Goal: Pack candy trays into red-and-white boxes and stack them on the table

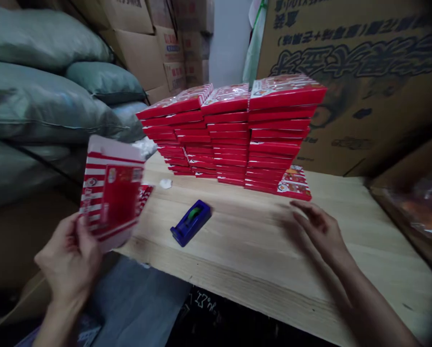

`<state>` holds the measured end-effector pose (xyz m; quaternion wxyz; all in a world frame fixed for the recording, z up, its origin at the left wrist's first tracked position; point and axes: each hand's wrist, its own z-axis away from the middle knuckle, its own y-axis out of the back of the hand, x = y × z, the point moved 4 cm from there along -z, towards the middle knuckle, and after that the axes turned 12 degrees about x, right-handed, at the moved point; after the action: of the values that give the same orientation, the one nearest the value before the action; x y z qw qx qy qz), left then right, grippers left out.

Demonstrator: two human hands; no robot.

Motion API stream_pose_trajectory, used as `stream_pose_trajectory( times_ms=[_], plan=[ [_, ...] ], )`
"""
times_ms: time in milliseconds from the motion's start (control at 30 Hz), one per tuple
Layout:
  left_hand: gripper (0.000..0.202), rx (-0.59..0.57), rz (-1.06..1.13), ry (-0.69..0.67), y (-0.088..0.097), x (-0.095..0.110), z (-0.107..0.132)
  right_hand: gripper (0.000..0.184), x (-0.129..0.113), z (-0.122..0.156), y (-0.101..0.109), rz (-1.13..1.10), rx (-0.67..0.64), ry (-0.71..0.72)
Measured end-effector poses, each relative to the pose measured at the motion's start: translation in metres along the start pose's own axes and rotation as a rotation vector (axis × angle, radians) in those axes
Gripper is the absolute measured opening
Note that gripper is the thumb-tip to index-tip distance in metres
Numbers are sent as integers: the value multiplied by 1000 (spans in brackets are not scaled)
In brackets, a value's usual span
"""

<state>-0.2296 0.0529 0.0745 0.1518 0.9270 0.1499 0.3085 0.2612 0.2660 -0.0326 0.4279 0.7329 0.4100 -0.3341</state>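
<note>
My left hand point(69, 258) grips a flat red-and-white striped carton point(120, 193) by its lower left edge, holding it upright off the table's left end. Behind that carton, part of another red striped piece point(145, 196) shows on the table. My right hand point(319, 229) hovers over the right side of the table, fingers loosely bent and apart, with nothing in it. Just beyond its fingertips lies a single red box point(296, 183), beside tall stacks of red boxes point(230, 135). Between my hands sits a blue tape dispenser point(191, 221) with a green roll.
The wooden table point(237, 231) ends at a front edge below me. Stuffed sacks point(38, 101) are piled at left, brown cartons point(140, 53) behind. A large cardboard box point(360, 96) stands at back right, and an open carton point(418, 212) holds wrapped goods. A white scrap point(166, 183) lies near the stacks.
</note>
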Motion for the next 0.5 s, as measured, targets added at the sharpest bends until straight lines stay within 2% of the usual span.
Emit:
stream_pose_trajectory(
  times_ms=[33, 100, 167, 200, 233, 267, 367, 400, 467, 500],
  plan=[
    [39, -106, 163, 130, 4, 16, 15, 35, -16, 23, -4, -123, -92, -93],
    [43, -474, 437, 425, -1, 44, 62, 42, -50, 70, -15, -381, -251, -274],
    [45, -829, 598, 587, -8, 69, 119, 60, -81, 112, -30, -636, -414, -415],
    [44, -981, 648, 603, -10, 80, 145, 61, -91, 128, -36, -716, -459, -500],
    [43, -1053, 678, 551, -11, 90, 164, 57, -94, 141, -38, -750, -429, -592],
    [41, -1038, 685, 441, -12, 99, 176, 54, -94, 151, -39, -764, -402, -656],
    [63, -827, 654, -27, -11, 127, 179, 46, -82, 172, -25, -685, -338, -700],
    [68, -809, 651, -176, -12, 137, 177, 46, -77, 179, -19, -643, -339, -674],
    [64, -891, 660, -388, -18, 155, 175, 46, -68, 192, -7, -572, -317, -624],
    [58, -964, 661, -443, -22, 161, 177, 47, -64, 200, -2, -556, -295, -611]
  ],
)
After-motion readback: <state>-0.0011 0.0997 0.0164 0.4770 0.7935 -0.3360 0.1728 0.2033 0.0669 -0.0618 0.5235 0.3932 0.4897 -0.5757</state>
